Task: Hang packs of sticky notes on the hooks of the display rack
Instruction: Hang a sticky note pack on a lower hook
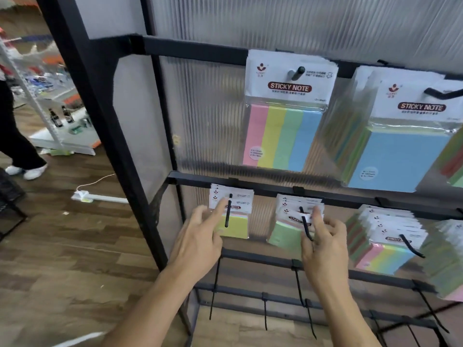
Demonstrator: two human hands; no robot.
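A black display rack [190, 50] carries sticky note packs on hooks. On the middle rail a small yellow-green pack stack [235, 221] hangs on a hook, and my left hand [198, 239] touches its header with a straight forefinger. Beside it hangs a small green pack stack [285, 234] on a black hook [306, 227]. My right hand [325, 241] has its fingers spread at that hook, fingertips on the front pack's header. Large multicolour packs [285, 121] and blue packs [398, 156] hang on the top rail. More packs [385, 236] hang at the right.
Several bare black hooks [298, 284] stick out from the lower rails below my hands. Wooden floor [62, 246] lies to the left, with a white power strip [100, 196]. A person's legs [17, 146] stand at far left near a white shelf unit [57, 126].
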